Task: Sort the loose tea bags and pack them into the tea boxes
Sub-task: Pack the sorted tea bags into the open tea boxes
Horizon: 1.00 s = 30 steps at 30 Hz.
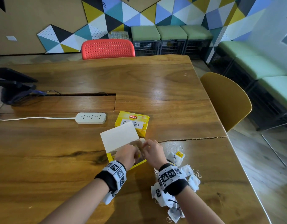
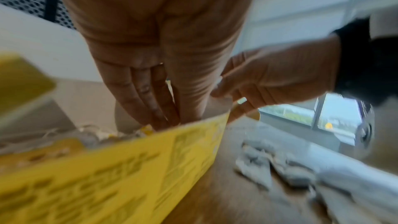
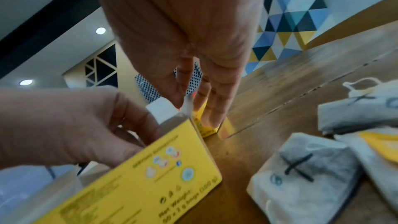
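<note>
Two hands (image 1: pixel 139 152) over open box (image 1: pixel 121 143), second box (image 1: pixel 133 122) behind, power strip (image 1: pixel 90 118) left

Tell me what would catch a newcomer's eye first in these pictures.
Probably both hands, the left hand and right hand, meeting over the open yellow tea box near the table's front edge, its pale lid standing up. Next, the heap of loose tea bags to the right of that box, some marked with a black X. Behind it sits a closed yellow Lipton box, with a red chair across the table.
</note>
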Motion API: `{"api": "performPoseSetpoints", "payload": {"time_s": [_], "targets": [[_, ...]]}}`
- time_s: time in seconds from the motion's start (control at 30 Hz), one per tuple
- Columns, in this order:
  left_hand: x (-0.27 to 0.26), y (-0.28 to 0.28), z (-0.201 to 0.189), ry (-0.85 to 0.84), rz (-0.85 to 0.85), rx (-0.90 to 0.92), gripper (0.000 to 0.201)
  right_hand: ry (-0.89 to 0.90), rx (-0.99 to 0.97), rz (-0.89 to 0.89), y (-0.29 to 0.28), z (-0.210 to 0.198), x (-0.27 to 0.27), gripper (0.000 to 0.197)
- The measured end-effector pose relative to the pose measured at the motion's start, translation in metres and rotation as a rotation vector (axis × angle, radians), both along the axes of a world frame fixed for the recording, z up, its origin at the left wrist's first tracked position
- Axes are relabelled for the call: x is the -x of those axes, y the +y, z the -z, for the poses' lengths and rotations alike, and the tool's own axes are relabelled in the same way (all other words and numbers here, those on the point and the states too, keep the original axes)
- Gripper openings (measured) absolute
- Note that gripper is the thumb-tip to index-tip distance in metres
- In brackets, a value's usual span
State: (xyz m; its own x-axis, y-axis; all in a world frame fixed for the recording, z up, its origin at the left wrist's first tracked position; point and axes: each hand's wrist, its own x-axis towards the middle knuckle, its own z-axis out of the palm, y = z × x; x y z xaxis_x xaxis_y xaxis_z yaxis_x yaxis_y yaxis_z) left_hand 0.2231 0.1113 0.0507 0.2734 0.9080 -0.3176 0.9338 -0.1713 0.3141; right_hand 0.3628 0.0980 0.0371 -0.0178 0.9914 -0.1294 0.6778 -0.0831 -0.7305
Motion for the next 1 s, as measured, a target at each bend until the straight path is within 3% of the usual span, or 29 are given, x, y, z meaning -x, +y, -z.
{"api": "performPoseSetpoints", "payload": {"time_s": [0.17,0.3,0.43,0.53,0.67,0.87,1.0], "targets": [[0.011,-0.018,-0.014,-0.28,-0.083,-0.048,0.01,0.072,-0.013,0.169,-0.016,-0.003,-0.035,0.017],[0.019,-0.063,-0.014,-0.422,0.051,-0.007,0.013,-0.063,0.029,0.269,-0.041,0.016,-0.073,0.014],[0.023,-0.103,0.001,-0.372,0.129,0.09,0.016,-0.3,0.121,0.277,-0.048,0.033,-0.092,0.029],[0.031,-0.111,0.016,-0.299,0.094,0.126,0.017,-0.369,0.232,0.29,-0.038,0.031,-0.093,0.042],[0.04,-0.111,0.028,-0.239,0.072,0.123,0.02,-0.261,0.32,0.33,-0.02,0.025,-0.092,0.048],[0.041,-0.112,0.035,-0.239,0.046,0.132,0.021,-0.257,0.353,0.213,-0.014,0.022,-0.092,0.021],[0.038,-0.11,0.036,-0.297,-0.012,0.111,0.019,0.091,0.318,0.323,-0.023,0.014,-0.1,0.017]]}}
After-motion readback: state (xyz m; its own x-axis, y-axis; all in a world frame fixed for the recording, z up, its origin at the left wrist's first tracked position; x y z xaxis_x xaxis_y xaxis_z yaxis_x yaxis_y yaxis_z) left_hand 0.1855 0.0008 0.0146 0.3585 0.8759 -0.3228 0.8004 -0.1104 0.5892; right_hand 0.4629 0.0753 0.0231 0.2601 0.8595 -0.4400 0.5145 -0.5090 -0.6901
